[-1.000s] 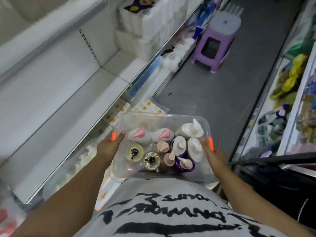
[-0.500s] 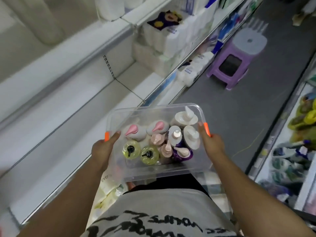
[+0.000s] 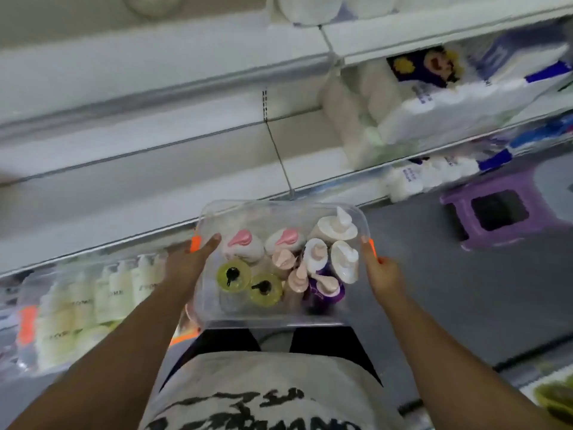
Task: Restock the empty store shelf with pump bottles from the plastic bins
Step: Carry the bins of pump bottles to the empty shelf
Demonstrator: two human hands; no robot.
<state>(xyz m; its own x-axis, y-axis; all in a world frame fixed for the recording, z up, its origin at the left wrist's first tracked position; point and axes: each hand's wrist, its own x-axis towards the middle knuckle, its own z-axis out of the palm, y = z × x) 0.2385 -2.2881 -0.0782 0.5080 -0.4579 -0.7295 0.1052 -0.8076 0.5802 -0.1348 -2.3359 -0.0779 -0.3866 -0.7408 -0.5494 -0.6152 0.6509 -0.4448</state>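
Left hand (image 3: 189, 265) and right hand (image 3: 383, 274) each grip a short side of the clear rectangular plastic bin (image 3: 248, 214), held at waist height just in front of the bare white store shelf (image 3: 124, 193). Bin holds upright pump bottles (image 3: 294, 265): pink-, white- and black-topped, clustered together. Purple plastic stool (image 3: 496, 209) stands on the grey floor to the right.

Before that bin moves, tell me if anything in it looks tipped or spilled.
Nothing stands out: the pump bottles stand upright in the clear bin, left hand and right hand gripping its ends; no spill shows.
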